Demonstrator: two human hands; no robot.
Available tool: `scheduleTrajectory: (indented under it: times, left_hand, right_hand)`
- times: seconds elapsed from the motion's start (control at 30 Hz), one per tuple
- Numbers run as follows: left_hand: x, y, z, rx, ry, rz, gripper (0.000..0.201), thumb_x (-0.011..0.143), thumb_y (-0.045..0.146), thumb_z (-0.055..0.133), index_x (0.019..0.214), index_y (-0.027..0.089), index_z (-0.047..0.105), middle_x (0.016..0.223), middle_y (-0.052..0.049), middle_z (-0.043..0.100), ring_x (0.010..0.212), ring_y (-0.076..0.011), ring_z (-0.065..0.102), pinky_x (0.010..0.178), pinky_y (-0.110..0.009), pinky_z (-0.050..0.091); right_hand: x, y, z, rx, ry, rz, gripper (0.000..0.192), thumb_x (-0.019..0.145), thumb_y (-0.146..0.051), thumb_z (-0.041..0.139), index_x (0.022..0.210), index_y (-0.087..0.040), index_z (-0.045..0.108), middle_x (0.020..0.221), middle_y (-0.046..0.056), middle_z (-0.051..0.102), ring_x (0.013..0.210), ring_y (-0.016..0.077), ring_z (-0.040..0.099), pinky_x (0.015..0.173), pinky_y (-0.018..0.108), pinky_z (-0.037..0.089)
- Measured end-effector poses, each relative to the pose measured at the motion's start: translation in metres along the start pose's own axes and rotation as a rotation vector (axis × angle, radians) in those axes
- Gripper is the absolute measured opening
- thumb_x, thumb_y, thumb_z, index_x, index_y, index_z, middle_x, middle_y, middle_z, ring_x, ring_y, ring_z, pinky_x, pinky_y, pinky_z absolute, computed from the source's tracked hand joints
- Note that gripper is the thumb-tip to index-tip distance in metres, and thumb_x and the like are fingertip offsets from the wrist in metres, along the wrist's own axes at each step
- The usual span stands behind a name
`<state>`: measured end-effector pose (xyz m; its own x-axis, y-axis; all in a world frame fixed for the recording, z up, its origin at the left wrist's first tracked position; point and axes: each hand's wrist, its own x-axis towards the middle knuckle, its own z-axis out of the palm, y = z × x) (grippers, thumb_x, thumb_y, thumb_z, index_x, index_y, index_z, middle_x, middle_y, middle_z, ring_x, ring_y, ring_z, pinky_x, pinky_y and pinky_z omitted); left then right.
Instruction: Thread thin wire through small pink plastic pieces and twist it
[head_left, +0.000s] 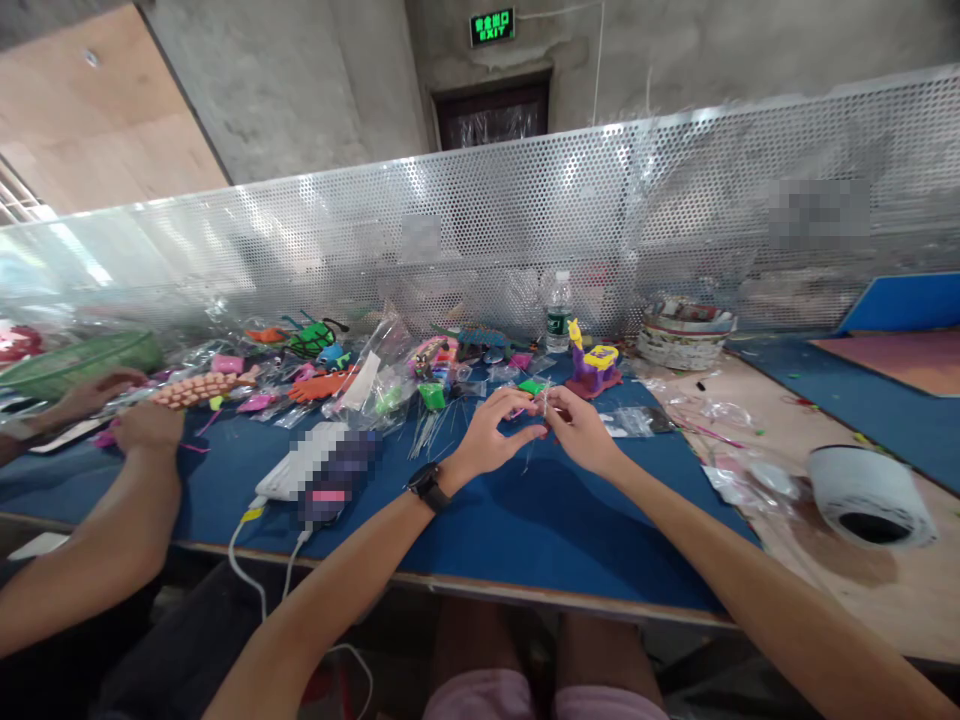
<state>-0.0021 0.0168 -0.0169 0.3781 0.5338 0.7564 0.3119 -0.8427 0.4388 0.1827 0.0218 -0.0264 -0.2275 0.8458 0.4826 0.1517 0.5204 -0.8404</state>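
My left hand (pixel 496 430), with a black watch on its wrist, and my right hand (pixel 576 428) meet over the blue mat (pixel 525 520). Both pinch a small clear plastic bag (pixel 541 408) with a small pink piece inside it; the contents are too small to tell apart. Just beyond my fingers lie a green toy piece (pixel 531 386) and a bundle of thin clear strips (pixel 427 430).
Several bagged colourful plastic toys (pixel 330 375) lie along the perforated metal screen (pixel 480 240). A purple and yellow toy (pixel 595 367), a water bottle (pixel 558 312), a round basket (pixel 684 336) and a tape roll (pixel 870 492) stand right. A co-worker's arms (pixel 112 480) reach in at left.
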Motion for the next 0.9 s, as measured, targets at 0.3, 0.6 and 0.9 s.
scheduleTrajectory:
  times: [0.3, 0.6, 0.9]
  left_hand:
    - [0.0, -0.006, -0.001, 0.043, 0.015, 0.098, 0.02, 0.085, 0.038, 0.073, 0.092, 0.02, 0.067, 0.107, -0.009, 0.07, 0.105, -0.0219, 0.066, 0.094, -0.042, 0.053]
    - [-0.001, 0.002, -0.008, 0.118, -0.02, 0.126, 0.014, 0.096, 0.024, 0.056, 0.105, 0.023, 0.066, 0.107, -0.007, 0.072, 0.108, -0.0203, 0.065, 0.1, -0.041, 0.05]
    - [-0.002, 0.0, -0.004, 0.136, 0.017, 0.178, 0.008, 0.09, 0.025, 0.063, 0.097, 0.021, 0.065, 0.105, -0.009, 0.073, 0.104, -0.0215, 0.067, 0.095, -0.042, 0.053]
  right_hand:
    - [-0.002, -0.002, 0.0, -0.049, 0.002, -0.02, 0.021, 0.092, -0.042, 0.054, 0.097, -0.022, 0.059, 0.078, 0.001, 0.068, 0.058, 0.0148, 0.064, 0.052, 0.028, 0.052]
    - [-0.003, -0.011, -0.002, -0.157, 0.005, -0.091, 0.014, 0.093, -0.035, 0.05, 0.096, -0.023, 0.056, 0.074, -0.001, 0.068, 0.057, 0.0157, 0.068, 0.06, 0.03, 0.054]
    - [-0.003, -0.008, 0.0, -0.151, 0.016, -0.093, 0.017, 0.094, -0.039, 0.052, 0.096, -0.023, 0.057, 0.074, -0.001, 0.068, 0.057, 0.0158, 0.067, 0.059, 0.03, 0.054]
